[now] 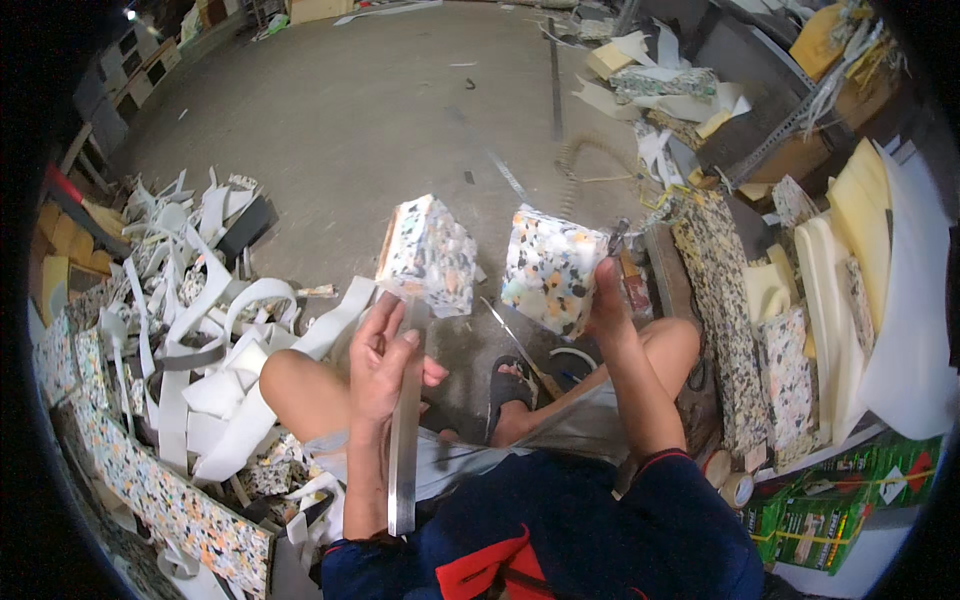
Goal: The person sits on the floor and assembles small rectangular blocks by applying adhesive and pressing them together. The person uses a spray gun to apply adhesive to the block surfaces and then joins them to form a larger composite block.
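Seen from above, a seated person's two bare hands are raised over the knees, above a concrete floor (380,110).

The left hand (383,355) is closed around a long flat metal blade (405,440), whose long axis runs nearly straight up and down the picture, from beside the forearm up to a speckled foam block (430,250). This block sits at the blade's upper end, just above the fingers; whether it is speared or merely pressed there cannot be told.

The right hand (605,300) is closed on a second speckled foam piece (550,268), thumb up along its right face. The two pieces are held level, side by side, with a narrow gap between them.

Open floor lies ahead of the hands. White foam strips (200,330) are heaped along the left edge, and foam slabs (790,320) are stacked along the right.
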The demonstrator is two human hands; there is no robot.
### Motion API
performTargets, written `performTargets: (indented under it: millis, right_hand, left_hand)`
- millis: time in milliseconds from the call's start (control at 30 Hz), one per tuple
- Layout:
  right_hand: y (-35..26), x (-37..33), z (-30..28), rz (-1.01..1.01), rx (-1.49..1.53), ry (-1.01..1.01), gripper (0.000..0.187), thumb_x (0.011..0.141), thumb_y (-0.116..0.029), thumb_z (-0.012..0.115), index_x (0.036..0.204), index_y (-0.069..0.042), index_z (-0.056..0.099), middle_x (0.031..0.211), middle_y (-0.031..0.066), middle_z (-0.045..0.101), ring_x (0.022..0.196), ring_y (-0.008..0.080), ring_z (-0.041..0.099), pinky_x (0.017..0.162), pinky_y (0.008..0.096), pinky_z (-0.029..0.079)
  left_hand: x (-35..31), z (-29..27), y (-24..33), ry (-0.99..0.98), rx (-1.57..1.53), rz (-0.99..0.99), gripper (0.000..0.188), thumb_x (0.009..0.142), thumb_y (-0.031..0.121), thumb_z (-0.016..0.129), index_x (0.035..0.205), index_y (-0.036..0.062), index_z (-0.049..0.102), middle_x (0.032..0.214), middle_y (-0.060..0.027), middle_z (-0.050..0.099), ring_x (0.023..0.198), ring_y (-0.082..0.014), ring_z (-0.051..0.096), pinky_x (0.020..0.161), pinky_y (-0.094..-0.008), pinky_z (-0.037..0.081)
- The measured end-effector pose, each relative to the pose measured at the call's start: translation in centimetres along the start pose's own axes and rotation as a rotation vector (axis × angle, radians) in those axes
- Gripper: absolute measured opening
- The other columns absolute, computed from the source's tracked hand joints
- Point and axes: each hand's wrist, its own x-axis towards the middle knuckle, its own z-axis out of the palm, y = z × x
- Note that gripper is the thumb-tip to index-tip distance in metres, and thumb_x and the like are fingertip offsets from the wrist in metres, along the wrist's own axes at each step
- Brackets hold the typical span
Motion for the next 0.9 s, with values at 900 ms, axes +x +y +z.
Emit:
performTargets:
  millis: [900]
  right_hand:
    - [-0.1,3.1,5.6,-0.508,-1.169,0.136,0.096,0.062,-0.037,0.095,0.138,0.007,0.054,0.129,0.0254,0.061,0.117,0.0334,0.063,0.098,0.0413,0.050]
  left_hand:
    - [-0.8,2.9,-0.2,-0.106,-0.030,-0.066,0.069,0.091,-0.001,0.049,0.154,-0.0081,0.022,0.155,-0.0308,0.034,0.063,-0.0194,0.069,0.054,-0.0261,0.056]
